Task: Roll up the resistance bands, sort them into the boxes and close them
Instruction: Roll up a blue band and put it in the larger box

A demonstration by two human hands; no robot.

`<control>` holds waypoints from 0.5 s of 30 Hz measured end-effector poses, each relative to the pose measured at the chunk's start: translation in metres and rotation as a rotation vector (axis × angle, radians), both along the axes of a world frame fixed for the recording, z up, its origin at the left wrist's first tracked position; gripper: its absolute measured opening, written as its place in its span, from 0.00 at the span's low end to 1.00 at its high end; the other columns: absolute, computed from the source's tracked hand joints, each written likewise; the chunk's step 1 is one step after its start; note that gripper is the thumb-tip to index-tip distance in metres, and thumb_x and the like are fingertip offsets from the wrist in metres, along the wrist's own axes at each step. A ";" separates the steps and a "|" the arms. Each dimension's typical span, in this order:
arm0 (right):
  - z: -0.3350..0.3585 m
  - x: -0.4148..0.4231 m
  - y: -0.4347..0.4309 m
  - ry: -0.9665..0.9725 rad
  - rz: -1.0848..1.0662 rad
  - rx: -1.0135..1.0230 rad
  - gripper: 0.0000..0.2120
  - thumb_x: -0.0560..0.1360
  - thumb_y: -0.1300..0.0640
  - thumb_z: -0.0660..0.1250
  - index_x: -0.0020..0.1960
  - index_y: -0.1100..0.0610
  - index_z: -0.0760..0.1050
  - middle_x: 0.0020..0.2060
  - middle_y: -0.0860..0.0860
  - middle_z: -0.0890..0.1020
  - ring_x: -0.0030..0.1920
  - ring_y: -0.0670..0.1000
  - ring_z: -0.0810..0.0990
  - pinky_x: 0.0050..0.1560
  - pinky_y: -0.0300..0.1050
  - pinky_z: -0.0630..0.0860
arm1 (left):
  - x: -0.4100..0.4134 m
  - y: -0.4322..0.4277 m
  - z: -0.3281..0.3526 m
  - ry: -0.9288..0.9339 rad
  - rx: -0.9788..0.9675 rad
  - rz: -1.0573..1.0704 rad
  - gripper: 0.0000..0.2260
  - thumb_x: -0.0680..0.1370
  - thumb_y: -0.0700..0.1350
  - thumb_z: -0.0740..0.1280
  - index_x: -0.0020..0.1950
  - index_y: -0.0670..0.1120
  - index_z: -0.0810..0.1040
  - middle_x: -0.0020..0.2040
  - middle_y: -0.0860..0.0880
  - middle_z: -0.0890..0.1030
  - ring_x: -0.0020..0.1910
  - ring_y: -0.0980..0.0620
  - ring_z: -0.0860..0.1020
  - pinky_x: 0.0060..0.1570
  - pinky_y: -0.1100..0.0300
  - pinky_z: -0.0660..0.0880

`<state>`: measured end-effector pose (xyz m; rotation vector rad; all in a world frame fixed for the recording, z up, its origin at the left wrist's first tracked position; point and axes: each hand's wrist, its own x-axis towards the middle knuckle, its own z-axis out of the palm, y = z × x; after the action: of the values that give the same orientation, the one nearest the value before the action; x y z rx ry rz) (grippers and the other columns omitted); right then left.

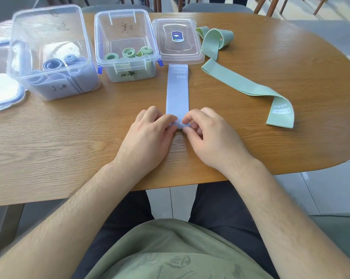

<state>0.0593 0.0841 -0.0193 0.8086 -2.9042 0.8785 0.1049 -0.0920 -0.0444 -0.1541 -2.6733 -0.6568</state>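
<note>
A pale blue resistance band (177,91) lies flat and straight on the wooden table (69,133), running away from me. Its near end is curled into a small roll. My left hand (150,137) and my right hand (210,135) both pinch that roll between fingertips and thumbs. The left clear box (51,55) holds several rolled blue bands. The middle clear box (127,47) holds rolled green bands. Two green bands lie loose on the right: a long one (250,87) marked HEAVY and a crumpled one (214,40).
A clear lid (178,41) lies flat to the right of the green box, over the far end of the blue band. Another blue-rimmed lid (3,93) sits at the far left edge. Chairs stand behind the table. The table edge is close to my lap.
</note>
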 end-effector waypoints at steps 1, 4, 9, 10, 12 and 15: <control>0.000 -0.001 0.000 -0.001 -0.002 0.000 0.07 0.81 0.52 0.64 0.58 0.49 0.77 0.47 0.46 0.75 0.45 0.45 0.73 0.46 0.48 0.77 | 0.000 0.000 0.001 -0.022 0.009 -0.003 0.15 0.81 0.49 0.65 0.66 0.46 0.77 0.48 0.46 0.75 0.48 0.41 0.75 0.52 0.43 0.76; 0.001 -0.005 -0.001 -0.017 0.003 -0.001 0.07 0.81 0.52 0.64 0.58 0.49 0.77 0.48 0.46 0.75 0.46 0.45 0.74 0.47 0.49 0.78 | 0.001 0.000 0.003 -0.047 0.018 -0.027 0.17 0.80 0.49 0.68 0.68 0.49 0.73 0.49 0.48 0.74 0.50 0.43 0.75 0.54 0.44 0.75; 0.000 -0.010 -0.001 -0.018 0.004 -0.011 0.07 0.82 0.52 0.64 0.57 0.50 0.78 0.47 0.47 0.76 0.46 0.46 0.74 0.48 0.50 0.78 | -0.005 -0.001 -0.002 -0.041 0.016 -0.004 0.13 0.80 0.52 0.63 0.58 0.47 0.79 0.47 0.47 0.72 0.47 0.43 0.74 0.49 0.43 0.76; 0.000 -0.011 -0.001 -0.017 0.004 -0.014 0.08 0.82 0.52 0.63 0.57 0.50 0.78 0.47 0.46 0.76 0.46 0.46 0.74 0.48 0.50 0.78 | -0.007 -0.001 -0.002 -0.037 0.024 0.002 0.13 0.80 0.52 0.62 0.58 0.47 0.79 0.47 0.47 0.73 0.47 0.43 0.74 0.49 0.43 0.76; 0.000 -0.013 -0.001 -0.013 0.009 -0.016 0.08 0.82 0.52 0.63 0.59 0.50 0.77 0.47 0.46 0.76 0.46 0.46 0.74 0.48 0.49 0.78 | -0.010 -0.002 -0.003 -0.020 0.027 0.010 0.14 0.81 0.52 0.62 0.57 0.45 0.80 0.46 0.46 0.74 0.46 0.42 0.74 0.48 0.43 0.76; 0.001 -0.013 -0.001 -0.005 0.025 -0.001 0.09 0.80 0.52 0.65 0.60 0.48 0.73 0.45 0.45 0.74 0.43 0.46 0.73 0.43 0.49 0.77 | -0.015 -0.003 -0.005 0.007 0.019 0.016 0.14 0.82 0.51 0.62 0.57 0.44 0.82 0.46 0.44 0.75 0.44 0.40 0.75 0.47 0.42 0.77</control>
<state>0.0460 0.0827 -0.0185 0.8456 -2.9041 0.8845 0.0900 -0.0949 -0.0498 -0.1300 -2.6579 -0.6748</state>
